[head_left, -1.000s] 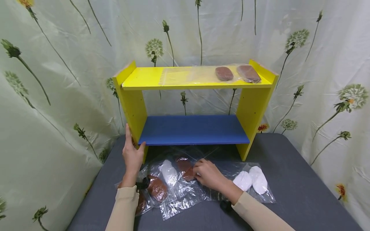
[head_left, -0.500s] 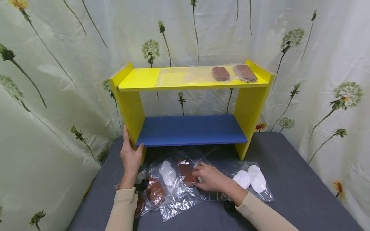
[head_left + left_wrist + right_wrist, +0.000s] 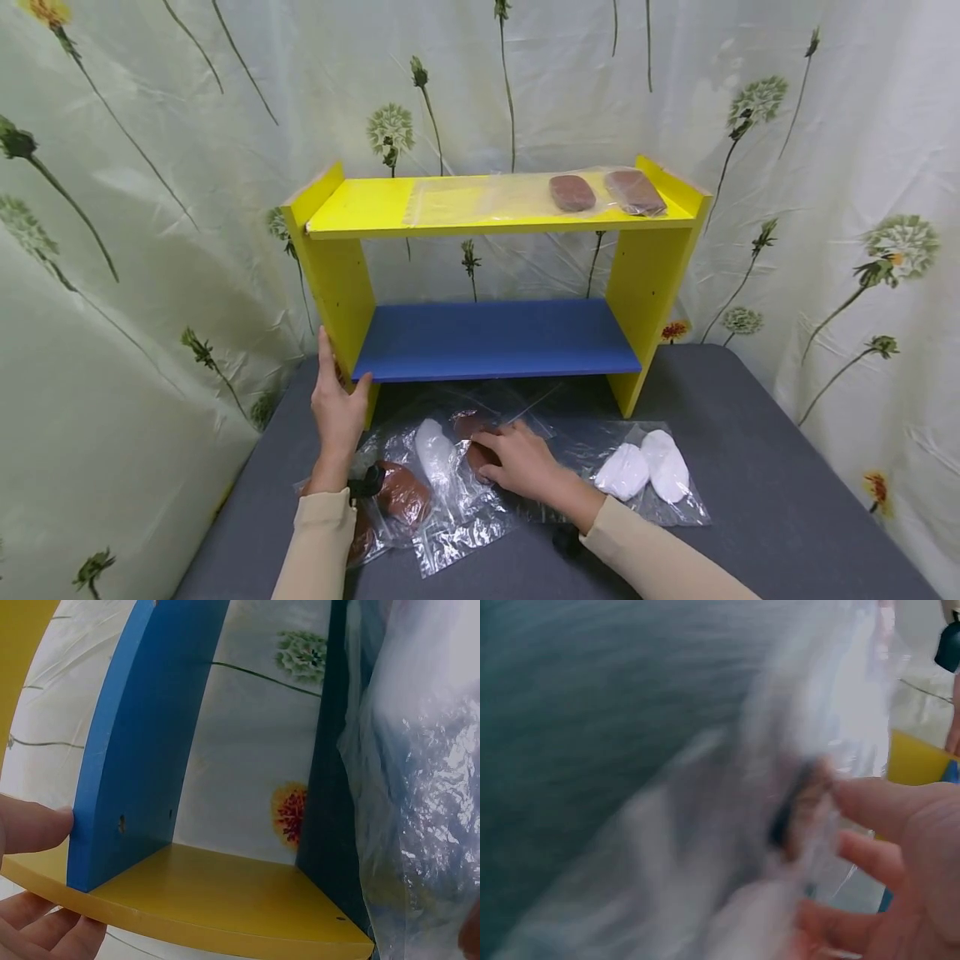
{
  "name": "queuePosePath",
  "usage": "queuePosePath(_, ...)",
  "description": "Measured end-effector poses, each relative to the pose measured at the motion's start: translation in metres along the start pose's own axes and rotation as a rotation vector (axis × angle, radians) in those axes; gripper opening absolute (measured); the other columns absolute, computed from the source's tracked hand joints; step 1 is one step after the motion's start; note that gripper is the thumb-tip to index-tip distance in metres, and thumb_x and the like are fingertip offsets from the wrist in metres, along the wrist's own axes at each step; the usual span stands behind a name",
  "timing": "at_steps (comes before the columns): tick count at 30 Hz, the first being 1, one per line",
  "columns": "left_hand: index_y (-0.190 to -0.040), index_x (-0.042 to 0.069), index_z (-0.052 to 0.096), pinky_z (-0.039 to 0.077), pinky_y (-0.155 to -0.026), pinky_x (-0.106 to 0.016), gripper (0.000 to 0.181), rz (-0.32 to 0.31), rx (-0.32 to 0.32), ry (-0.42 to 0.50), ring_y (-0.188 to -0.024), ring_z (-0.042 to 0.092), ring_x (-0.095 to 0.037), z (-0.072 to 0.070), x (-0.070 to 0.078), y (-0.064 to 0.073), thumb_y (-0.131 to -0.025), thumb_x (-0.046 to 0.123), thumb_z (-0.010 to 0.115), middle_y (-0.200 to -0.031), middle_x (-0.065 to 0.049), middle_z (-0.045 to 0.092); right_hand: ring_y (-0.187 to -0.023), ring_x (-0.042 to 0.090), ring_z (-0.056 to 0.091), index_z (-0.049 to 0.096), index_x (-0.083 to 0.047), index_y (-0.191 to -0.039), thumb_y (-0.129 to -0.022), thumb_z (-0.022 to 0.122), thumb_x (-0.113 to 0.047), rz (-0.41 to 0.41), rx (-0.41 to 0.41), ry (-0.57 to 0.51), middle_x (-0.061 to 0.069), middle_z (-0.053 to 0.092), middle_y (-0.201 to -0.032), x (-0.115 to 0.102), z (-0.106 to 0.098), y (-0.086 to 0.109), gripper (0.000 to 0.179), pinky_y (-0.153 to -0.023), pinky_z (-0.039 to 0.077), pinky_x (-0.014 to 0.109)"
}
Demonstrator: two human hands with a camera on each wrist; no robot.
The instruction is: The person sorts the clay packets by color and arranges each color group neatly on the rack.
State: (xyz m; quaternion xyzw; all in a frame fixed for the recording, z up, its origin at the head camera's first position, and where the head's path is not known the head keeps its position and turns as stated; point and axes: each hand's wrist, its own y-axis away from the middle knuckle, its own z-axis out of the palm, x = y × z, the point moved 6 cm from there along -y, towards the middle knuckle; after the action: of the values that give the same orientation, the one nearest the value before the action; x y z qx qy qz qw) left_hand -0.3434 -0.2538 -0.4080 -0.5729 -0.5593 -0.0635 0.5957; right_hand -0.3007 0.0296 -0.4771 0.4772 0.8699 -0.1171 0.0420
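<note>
My left hand (image 3: 339,417) grips the lower left side of a small shelf unit. Its thumb lies against the front edge of the blue board (image 3: 109,802), and the fingers wrap behind the yellow side panel (image 3: 225,904). Below the shelf, my right hand (image 3: 521,458) has its thumb and fingers around a flat reddish-brown piece (image 3: 480,461) in a clear plastic bag (image 3: 667,862). That view is blurred. Another brown piece (image 3: 468,422) lies just behind it, and a white piece (image 3: 437,450) in clear plastic is to the left.
Two brown pieces (image 3: 572,192) in clear bags lie on the yellow top board (image 3: 360,200). More bagged brown pieces (image 3: 403,493) are beside my left wrist. Two white pieces (image 3: 666,467) in a bag lie at the right on the dark table (image 3: 780,500). A floral curtain (image 3: 862,167) hangs behind.
My right hand first draws toward me with a brown piece under its fingers, then shifts left over the bags. My left hand keeps its hold on the shelf.
</note>
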Motion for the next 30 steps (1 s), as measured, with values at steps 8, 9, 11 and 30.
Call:
queuePosePath(8, -0.163, 0.033, 0.018, 0.050, -0.095, -0.058, 0.103, -0.006, -0.004, 0.007, -0.124, 0.055, -0.041, -0.001, 0.003, 0.000, -0.086, -0.002, 0.077, -0.148, -0.016, 0.049, -0.085, 0.024, 0.054, 0.070, -0.024, -0.130, -0.072, 0.089, -0.043, 0.071, -0.022, -0.061, 0.007, 0.060, -0.097, -0.005, 0.001, -0.010, 0.064, -0.069, 0.047, 0.037)
queuePosePath(9, -0.163, 0.033, 0.018, 0.050, -0.095, -0.058, 0.103, -0.006, -0.004, 0.008, -0.124, 0.055, -0.041, -0.002, 0.003, 0.000, -0.087, -0.002, 0.077, -0.148, -0.016, 0.049, -0.082, 0.022, 0.054, 0.070, -0.024, -0.129, -0.070, 0.091, -0.041, 0.076, -0.013, -0.084, 0.006, 0.059, -0.095, -0.004, 0.001, -0.010, 0.064, -0.067, 0.047, 0.035)
queuePosePath(11, -0.163, 0.033, 0.018, 0.049, -0.095, -0.058, 0.102, 0.001, -0.007, 0.009, -0.124, 0.055, -0.042, -0.002, 0.004, 0.001, -0.087, -0.002, 0.077, -0.149, -0.017, 0.048, -0.078, 0.019, 0.053, 0.072, -0.024, -0.125, -0.067, 0.094, -0.035, 0.075, 0.012, -0.143, 0.004, 0.058, -0.092, -0.003, 0.000, -0.010, 0.063, -0.065, 0.046, 0.033)
queuePosePath(30, -0.162, 0.039, 0.015, 0.050, -0.094, -0.056, 0.104, -0.012, -0.015, -0.003, -0.124, 0.055, -0.041, 0.000, -0.001, 0.002, -0.088, 0.000, 0.076, -0.148, -0.018, 0.049, -0.056, 0.014, 0.062, 0.064, -0.019, -0.138, -0.092, 0.074, -0.008, 0.065, 0.016, -0.616, 0.009, 0.069, -0.117, 0.006, -0.049, 0.007, 0.048, -0.047, 0.048, 0.027)
